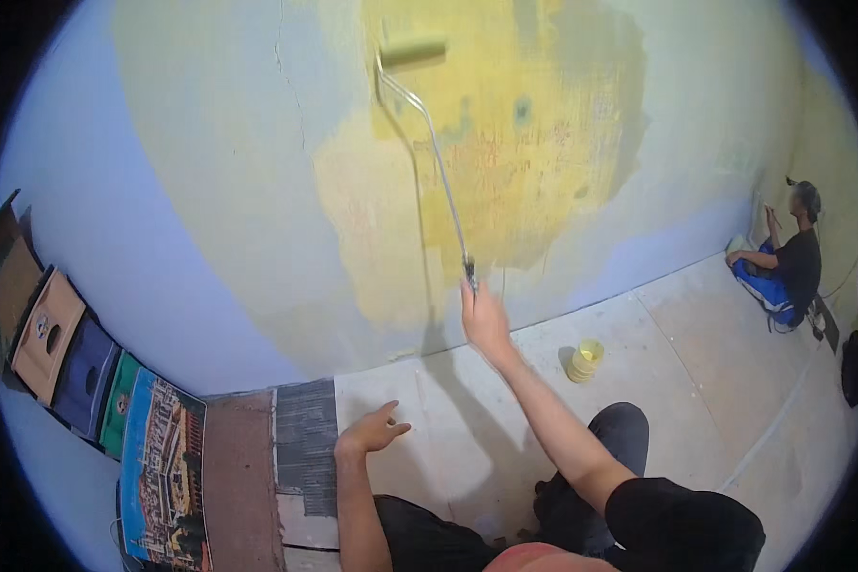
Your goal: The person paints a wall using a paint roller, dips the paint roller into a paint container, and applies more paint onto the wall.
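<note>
My right hand point(486, 314) grips the dark handle of a long-framed paint roller point(449, 187). Its roller sleeve point(413, 50) is against or close to the upper wall point(586, 93) and looks slightly blurred. Yellow paint covers a patch of that wall unevenly, with grey-green, bluish and reddish spots showing in it; pale green and blue areas surround the patch. Low in front of me, my left hand point(373, 429) holds nothing, its fingers apart above the floor. A small yellow paint pot point(584, 361) stands on the floor, right of my right forearm.
A person point(794, 257) sits by the wall at the far right, holding a thin tool. Along the left stand stacked plastic drawers point(50, 336) and a panel with a printed city picture point(164, 465). A brown mat point(237, 472) and grey ribbed piece point(306, 443) lie beside the pale floor point(672, 400).
</note>
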Tool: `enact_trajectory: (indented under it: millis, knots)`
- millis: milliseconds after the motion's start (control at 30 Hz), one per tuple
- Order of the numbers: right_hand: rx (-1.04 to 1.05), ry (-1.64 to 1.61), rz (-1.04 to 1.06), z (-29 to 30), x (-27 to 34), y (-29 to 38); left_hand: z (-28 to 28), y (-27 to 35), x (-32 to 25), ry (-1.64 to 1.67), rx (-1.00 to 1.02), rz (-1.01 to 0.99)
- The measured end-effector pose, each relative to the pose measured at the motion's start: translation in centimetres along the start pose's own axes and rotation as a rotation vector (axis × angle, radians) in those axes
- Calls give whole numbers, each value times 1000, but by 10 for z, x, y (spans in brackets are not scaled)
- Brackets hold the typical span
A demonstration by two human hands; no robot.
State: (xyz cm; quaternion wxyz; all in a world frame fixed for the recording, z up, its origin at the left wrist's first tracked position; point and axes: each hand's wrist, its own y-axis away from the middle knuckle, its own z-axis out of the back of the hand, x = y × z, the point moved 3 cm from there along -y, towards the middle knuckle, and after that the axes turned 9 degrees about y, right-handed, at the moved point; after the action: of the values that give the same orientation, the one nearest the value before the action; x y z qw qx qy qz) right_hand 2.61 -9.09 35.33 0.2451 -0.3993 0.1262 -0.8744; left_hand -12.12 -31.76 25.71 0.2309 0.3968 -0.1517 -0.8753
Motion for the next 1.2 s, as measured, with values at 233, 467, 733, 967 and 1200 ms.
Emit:
enact_trajectory:
  millis: [233,467,733,967,1200]
  knots:
    - [125,-19,-86,-62,-49,65,1,10,-13,-3,18,-47]
    - [-24,-140,115,20,71,-75,-8,-15,22,44,97,-55]
    - [240,-436,140,191,237,-205,-13,-50,34,27,102,-65]
    - [471,-603,168,201,334,-216,-8,-50,29,0,127,-30]
    - [693,-892,59,58,302,-178,-14,-68,26,48,167,-20]
